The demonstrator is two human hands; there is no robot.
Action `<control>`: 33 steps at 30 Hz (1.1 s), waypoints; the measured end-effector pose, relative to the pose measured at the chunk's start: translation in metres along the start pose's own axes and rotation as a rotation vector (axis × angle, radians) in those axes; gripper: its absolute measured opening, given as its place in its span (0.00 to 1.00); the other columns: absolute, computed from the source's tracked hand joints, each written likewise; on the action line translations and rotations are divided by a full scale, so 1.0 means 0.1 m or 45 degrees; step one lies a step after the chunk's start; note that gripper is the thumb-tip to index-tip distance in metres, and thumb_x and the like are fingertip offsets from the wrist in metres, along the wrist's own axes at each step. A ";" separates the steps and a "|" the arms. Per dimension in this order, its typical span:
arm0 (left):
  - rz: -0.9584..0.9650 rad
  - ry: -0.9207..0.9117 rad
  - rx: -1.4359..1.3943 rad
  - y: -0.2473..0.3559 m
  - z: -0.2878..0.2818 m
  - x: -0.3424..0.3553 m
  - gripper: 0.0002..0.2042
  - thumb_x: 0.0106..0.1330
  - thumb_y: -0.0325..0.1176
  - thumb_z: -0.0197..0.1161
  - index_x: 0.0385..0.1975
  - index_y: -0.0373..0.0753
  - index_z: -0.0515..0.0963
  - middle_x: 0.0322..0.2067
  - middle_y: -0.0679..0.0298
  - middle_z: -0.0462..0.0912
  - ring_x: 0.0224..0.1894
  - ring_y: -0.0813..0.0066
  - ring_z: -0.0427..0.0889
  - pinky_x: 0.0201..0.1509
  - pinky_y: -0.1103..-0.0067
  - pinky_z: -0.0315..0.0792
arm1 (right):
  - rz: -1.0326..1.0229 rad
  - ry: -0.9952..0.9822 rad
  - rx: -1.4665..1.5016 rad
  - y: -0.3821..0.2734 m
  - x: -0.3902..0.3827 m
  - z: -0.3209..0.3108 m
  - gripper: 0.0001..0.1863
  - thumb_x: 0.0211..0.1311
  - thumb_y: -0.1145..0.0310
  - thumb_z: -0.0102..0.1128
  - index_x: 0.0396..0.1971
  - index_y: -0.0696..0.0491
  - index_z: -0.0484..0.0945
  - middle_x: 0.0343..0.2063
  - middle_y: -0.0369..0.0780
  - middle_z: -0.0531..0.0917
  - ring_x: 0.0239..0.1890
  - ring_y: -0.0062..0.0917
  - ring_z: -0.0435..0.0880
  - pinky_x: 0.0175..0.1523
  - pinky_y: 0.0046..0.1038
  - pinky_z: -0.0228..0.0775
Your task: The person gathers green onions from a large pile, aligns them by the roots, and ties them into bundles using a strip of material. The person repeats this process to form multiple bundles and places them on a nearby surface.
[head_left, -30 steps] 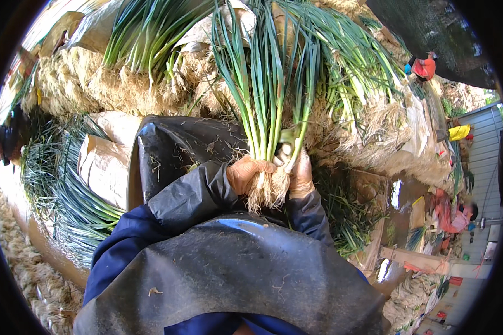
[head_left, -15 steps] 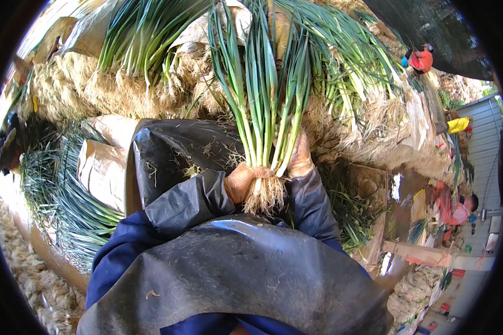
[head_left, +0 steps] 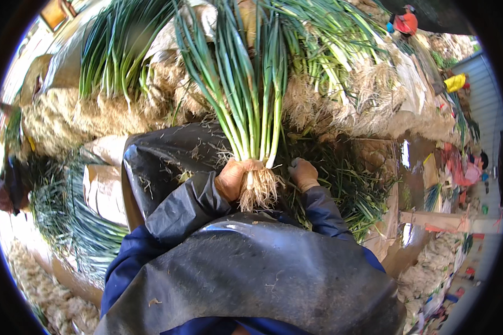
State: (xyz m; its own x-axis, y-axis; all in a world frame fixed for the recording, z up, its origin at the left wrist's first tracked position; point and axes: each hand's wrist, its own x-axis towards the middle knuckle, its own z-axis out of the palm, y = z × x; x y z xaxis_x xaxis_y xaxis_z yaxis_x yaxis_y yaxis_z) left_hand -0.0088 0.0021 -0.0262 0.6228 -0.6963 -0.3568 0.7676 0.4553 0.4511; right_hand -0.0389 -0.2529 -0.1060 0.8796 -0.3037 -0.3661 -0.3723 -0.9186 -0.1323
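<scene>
My left hand (head_left: 231, 178) is closed round the white bases of a bunch of green onions (head_left: 244, 111), whose long green leaves point away from me and whose pale roots hang just below my fingers. To the right of the bunch, apart from it, my right hand (head_left: 303, 175) has its fingers curled; whether they hold anything is hidden. A dark apron (head_left: 251, 279) covers my lap, and a black sheet (head_left: 156, 162) with root scraps lies behind my left sleeve. Loose dark leaves (head_left: 341, 195) lie beside my right hand.
Piled onions (head_left: 117, 56) with dense roots line the far side, continuing right (head_left: 341, 50). More leaves (head_left: 84, 212) and pale wrapping (head_left: 103, 190) lie left. A person in dark clothing (head_left: 8, 190) is at the far left; others are at top right (head_left: 403, 22) and right (head_left: 472, 170).
My right hand has left the bunch and moved down and to the right. My left hand still grips it, now slightly further left. The whole view has shifted somewhat.
</scene>
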 end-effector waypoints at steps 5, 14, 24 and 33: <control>0.024 -0.033 0.218 0.01 0.13 -0.01 0.14 0.65 0.31 0.62 0.48 0.32 0.75 0.34 0.59 0.82 0.31 0.69 0.83 0.34 0.74 0.80 | -0.346 -0.378 2.100 -0.35 0.36 -0.63 0.19 0.70 0.53 0.55 0.39 0.54 0.83 0.19 0.29 0.74 0.20 0.16 0.67 0.28 0.21 0.64; 0.053 0.047 0.212 0.00 0.14 0.01 0.15 0.64 0.27 0.60 0.49 0.31 0.74 0.36 0.58 0.81 0.33 0.68 0.82 0.38 0.74 0.80 | -0.295 -0.960 3.008 -0.91 0.22 -0.50 0.13 0.71 0.62 0.55 0.40 0.57 0.80 0.25 0.32 0.80 0.20 0.16 0.74 0.26 0.18 0.71; 0.068 0.084 0.267 -0.10 0.11 0.09 0.14 0.65 0.30 0.59 0.48 0.31 0.74 0.38 0.55 0.81 0.36 0.65 0.82 0.42 0.71 0.79 | -0.433 -0.305 0.595 -0.61 -0.26 -0.09 0.19 0.59 0.54 0.62 0.36 0.56 0.84 0.35 0.50 0.85 0.41 0.45 0.84 0.45 0.38 0.74; 0.103 0.118 0.193 -0.14 0.13 0.14 0.14 0.65 0.28 0.59 0.48 0.28 0.73 0.42 0.54 0.80 0.43 0.62 0.82 0.48 0.71 0.79 | -0.838 -0.024 0.397 -0.46 -0.66 -0.21 0.19 0.58 0.53 0.53 0.25 0.53 0.84 0.27 0.49 0.84 0.36 0.45 0.85 0.40 0.41 0.75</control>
State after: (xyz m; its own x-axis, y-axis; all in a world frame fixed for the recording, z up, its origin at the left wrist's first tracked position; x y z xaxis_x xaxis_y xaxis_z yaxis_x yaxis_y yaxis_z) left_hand -0.0130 -0.0212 -0.0264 0.6981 -0.6037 -0.3850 0.6872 0.4139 0.5970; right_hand -0.0737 -0.1956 -0.0561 0.9461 0.2940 -0.1356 0.1627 -0.7938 -0.5860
